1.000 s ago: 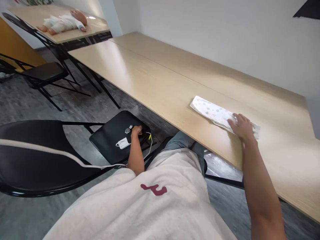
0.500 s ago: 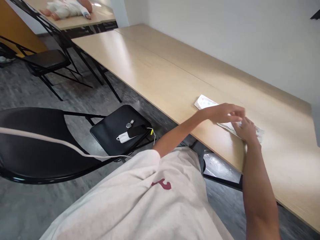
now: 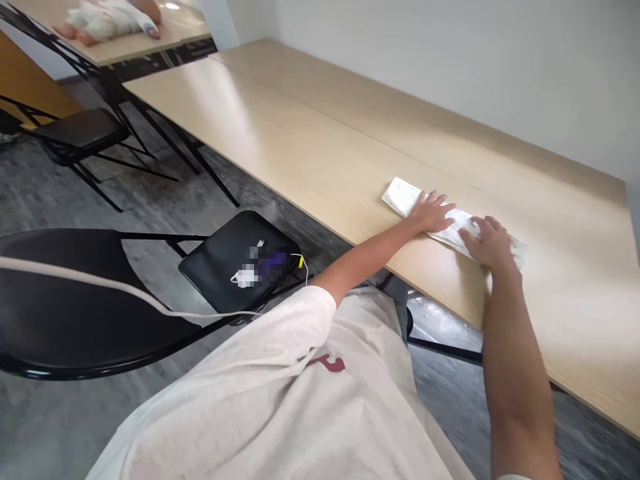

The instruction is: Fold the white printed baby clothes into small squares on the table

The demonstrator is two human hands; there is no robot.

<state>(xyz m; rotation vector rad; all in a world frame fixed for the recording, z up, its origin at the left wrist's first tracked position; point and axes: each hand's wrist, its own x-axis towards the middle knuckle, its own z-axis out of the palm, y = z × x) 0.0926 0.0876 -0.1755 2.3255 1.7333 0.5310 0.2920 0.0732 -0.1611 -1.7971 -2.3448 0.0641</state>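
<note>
A folded white diaper (image 3: 401, 195) lies as a long strip on the light wooden table (image 3: 320, 153), near its front edge. My left hand (image 3: 431, 212) rests flat across the diaper's middle with its fingers spread. On the right part of the strip, my right hand (image 3: 490, 241) presses down, palm low and fingers apart. Both hands hide sections of the diaper, whose far right end shows just beyond my right wrist. Neither hand grips anything.
A baby doll (image 3: 107, 23) lies on another table at the far left. Close on my left is a black folding chair (image 3: 235, 233) with several small items on its seat. A white cable (image 3: 125, 288) runs across its backrest. A second black chair (image 3: 87, 130) stands farther back.
My left hand has come down from above the diaper and moved left, now flat on it with fingers spread. My right hand stays on the right part, its fingers more spread.
</note>
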